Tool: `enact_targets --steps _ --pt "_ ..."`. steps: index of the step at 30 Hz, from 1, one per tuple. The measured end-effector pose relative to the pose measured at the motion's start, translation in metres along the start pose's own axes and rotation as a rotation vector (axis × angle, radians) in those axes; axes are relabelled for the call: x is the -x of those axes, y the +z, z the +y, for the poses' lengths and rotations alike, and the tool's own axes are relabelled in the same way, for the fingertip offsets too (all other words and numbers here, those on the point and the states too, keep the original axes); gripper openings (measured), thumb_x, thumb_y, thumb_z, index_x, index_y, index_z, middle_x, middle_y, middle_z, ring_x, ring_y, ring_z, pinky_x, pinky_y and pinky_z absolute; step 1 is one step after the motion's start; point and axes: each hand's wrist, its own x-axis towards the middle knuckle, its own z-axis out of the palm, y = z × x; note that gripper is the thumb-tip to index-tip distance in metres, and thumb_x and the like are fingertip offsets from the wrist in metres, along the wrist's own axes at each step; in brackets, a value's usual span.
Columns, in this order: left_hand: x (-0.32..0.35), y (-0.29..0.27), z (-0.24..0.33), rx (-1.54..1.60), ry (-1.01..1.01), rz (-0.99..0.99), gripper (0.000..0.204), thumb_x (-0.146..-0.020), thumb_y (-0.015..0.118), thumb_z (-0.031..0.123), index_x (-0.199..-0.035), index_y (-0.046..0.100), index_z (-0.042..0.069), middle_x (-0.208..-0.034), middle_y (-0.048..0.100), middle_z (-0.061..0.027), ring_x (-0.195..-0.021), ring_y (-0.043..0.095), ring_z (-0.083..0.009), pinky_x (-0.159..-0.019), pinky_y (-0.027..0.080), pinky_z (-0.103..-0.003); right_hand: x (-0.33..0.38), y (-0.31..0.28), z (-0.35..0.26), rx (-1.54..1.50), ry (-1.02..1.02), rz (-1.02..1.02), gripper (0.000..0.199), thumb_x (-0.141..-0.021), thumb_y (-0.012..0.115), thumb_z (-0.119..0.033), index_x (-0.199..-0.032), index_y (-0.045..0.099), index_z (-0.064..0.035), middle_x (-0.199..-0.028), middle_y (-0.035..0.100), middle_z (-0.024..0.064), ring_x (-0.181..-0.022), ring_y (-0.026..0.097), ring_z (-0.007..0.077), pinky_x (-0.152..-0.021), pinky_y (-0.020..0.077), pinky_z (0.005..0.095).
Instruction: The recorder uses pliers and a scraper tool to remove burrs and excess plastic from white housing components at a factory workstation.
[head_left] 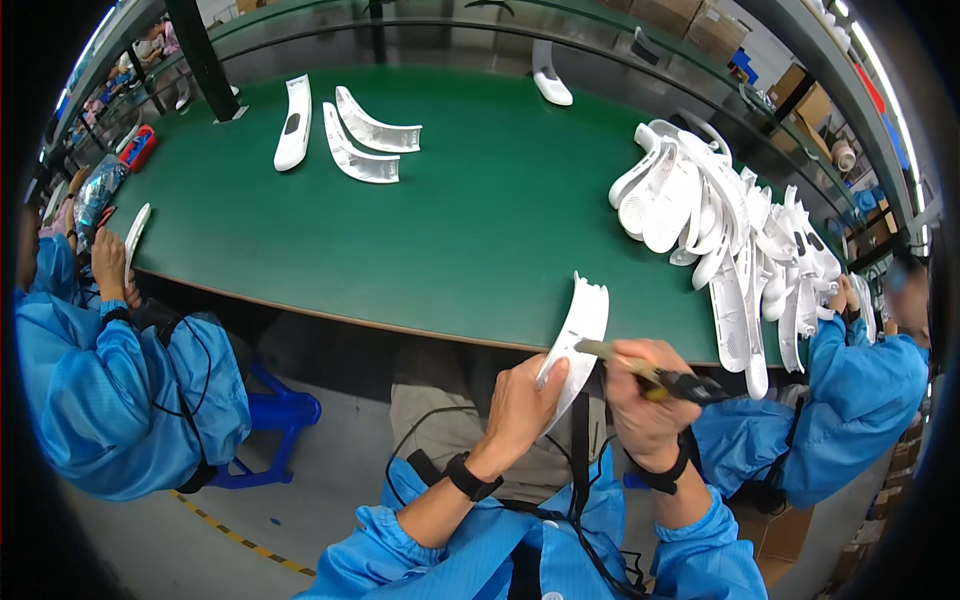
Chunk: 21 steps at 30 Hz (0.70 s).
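My left hand point(520, 405) grips a curved white plastic shell part point(577, 335) and holds it upright over my lap, near the front edge of the green table point(450, 220). My right hand point(642, 400) is closed around a small brush-like tool with a dark handle point(690, 384); its pale tip point(592, 347) touches the part's right edge. Both forearms wear blue sleeves and black wrist straps.
A large heap of white plastic parts point(730, 240) lies at the table's right end. Three white parts point(345, 135) lie at the far left, one more point(550, 78) at the back. Blue-coated people sit at my left point(110, 370) and right point(860, 380). Cardboard boxes stand behind.
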Motion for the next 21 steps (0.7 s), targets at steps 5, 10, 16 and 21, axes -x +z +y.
enact_targets --steps 5,10,16,21 --pt "-0.007 0.0 0.002 -0.029 0.018 0.018 0.03 -0.097 0.057 0.025 -0.093 0.065 -0.003 -0.062 0.057 -0.0144 -0.057 0.05 -0.0114 -0.054 0.044 -0.033 0.002 0.004 0.012 0.097 0.099 -0.122 0.019 -0.075 0.076 0.001 -0.092 0.069 0.0015 -0.08 0.069 0.011 -0.063 0.064 0.0163 -0.059 0.0507 0.0256" --pt "-0.003 -0.001 0.003 -0.034 -0.012 0.003 0.03 -0.098 0.056 0.025 -0.091 0.064 -0.003 -0.063 0.056 -0.016 -0.057 0.049 -0.013 -0.054 0.043 -0.035 0.009 0.006 0.018 0.081 0.125 -0.148 0.019 -0.074 0.075 0.001 -0.093 0.069 0.0011 -0.08 0.069 0.0116 -0.066 0.066 0.0188 -0.06 0.0518 0.027" --pt "0.004 0.002 -0.003 -0.027 0.019 0.022 0.031 -0.097 0.058 0.027 -0.094 0.065 -0.003 -0.065 0.059 -0.0186 -0.054 0.052 -0.0182 -0.055 0.044 -0.035 0.013 0.004 0.01 0.073 0.061 -0.066 0.018 -0.073 0.075 0.001 -0.09 0.069 0.0002 -0.079 0.069 0.0101 -0.065 0.066 0.0183 -0.059 0.0516 0.0273" --pt "-0.003 -0.001 0.002 -0.035 0.023 0.006 0.03 -0.096 0.058 0.026 -0.093 0.065 -0.003 -0.064 0.058 -0.0181 -0.054 0.053 -0.0162 -0.053 0.044 -0.035 0.007 0.002 0.005 0.05 0.049 0.022 0.016 -0.074 0.075 0.001 -0.089 0.07 -0.0007 -0.079 0.069 0.0103 -0.064 0.066 0.0183 -0.057 0.0512 0.027"
